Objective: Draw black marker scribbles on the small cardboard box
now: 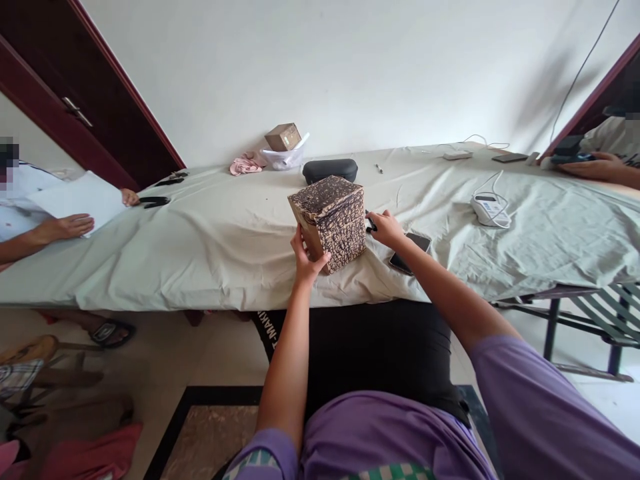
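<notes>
At the far left of the desk [200,267] a co-worker's hand [70,227] lies flat on a white sheet of paper [80,197], with dark scissors [154,201] just beside it on the pale cloth. Further along, against the wall, stand a small cardboard box [283,137] on a plastic bag, a pink rag [245,163] and a black case [330,170].

My left hand [306,257] is wrapped about the near left corner of the patterned box [333,221], fingers spread up its side, thumb underneath; the box is tilted, resting on its near lower edge close to the front rim of the desk. Its whole surface, as far as I see, is covered in dark scribbled pattern (the far faces are hidden from me). My right hand [386,228] is closed on a small dark thing, a marker [371,223] I judge, right at the box's right face. So the decorating looks largely done; what is left I cannot tell.

A phone [410,252] lies just beside my right wrist, near the rim too. Right of it the cloth is open as far as a white device [487,210] with its cable; beyond, another person's hand [583,167] holds a phone at the far corner.
</notes>
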